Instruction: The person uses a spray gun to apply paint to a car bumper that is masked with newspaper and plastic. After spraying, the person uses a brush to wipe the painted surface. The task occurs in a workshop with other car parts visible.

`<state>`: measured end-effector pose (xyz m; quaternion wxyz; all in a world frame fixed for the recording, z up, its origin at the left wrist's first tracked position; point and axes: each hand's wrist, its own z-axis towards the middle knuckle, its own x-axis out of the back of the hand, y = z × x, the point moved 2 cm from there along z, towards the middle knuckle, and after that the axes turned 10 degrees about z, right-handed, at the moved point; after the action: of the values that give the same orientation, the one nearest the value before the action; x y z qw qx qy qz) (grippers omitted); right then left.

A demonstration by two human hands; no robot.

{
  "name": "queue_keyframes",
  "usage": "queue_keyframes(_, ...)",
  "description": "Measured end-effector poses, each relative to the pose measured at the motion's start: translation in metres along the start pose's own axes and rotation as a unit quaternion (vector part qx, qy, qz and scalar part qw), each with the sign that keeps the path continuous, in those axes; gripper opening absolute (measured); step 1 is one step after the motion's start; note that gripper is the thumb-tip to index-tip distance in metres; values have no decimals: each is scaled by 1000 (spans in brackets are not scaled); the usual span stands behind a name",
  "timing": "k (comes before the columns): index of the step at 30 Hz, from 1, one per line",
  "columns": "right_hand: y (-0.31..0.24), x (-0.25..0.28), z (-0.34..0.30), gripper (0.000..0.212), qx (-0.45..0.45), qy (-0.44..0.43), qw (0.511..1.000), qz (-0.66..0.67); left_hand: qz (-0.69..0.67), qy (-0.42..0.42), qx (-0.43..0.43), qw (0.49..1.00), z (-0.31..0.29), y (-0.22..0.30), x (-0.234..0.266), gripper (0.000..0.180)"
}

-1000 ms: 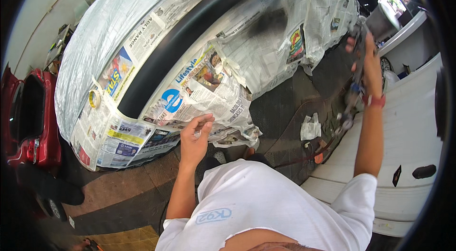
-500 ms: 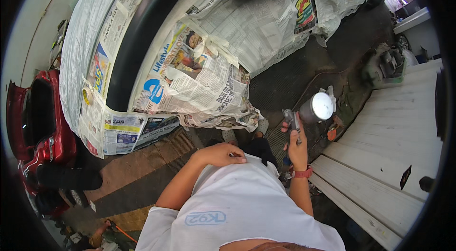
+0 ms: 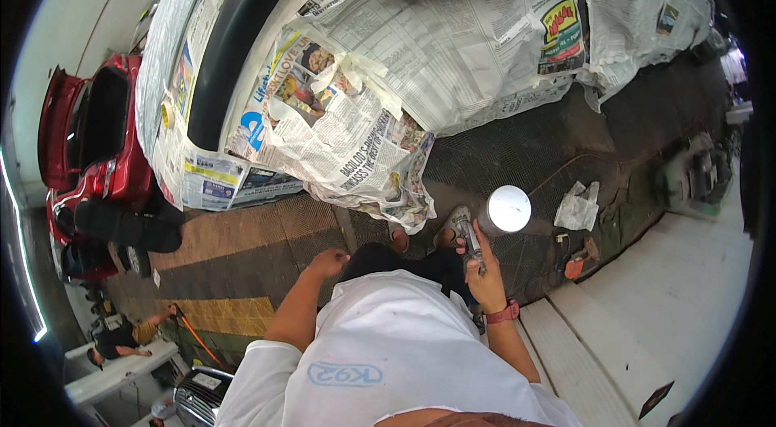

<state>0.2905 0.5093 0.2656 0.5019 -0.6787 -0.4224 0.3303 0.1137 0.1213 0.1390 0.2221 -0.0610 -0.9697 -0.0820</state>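
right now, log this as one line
left hand: empty | right hand: holds spray gun, white-topped cup | newspaper masking: flanks black panel

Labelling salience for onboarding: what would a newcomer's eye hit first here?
Newspaper masking fills the upper middle, with a curved black strip bare at its left. Below it, right of centre, the right hand holds a spray gun with a round white-topped cup. A red car stands far left.

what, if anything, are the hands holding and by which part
The right hand holds a spray gun by its handle, beside the white-topped cup; the left hand appears empty.
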Motion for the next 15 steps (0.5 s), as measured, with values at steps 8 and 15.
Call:
queue_keyframes(8,-15,62,40,85,15,-96,995,-31,-143,60,91,984,-45,36,-57,49)
queue_keyframes(15,-6,94,50,76,9,-135,990,-25,-124,82,35,988,-52,93,-66,50)
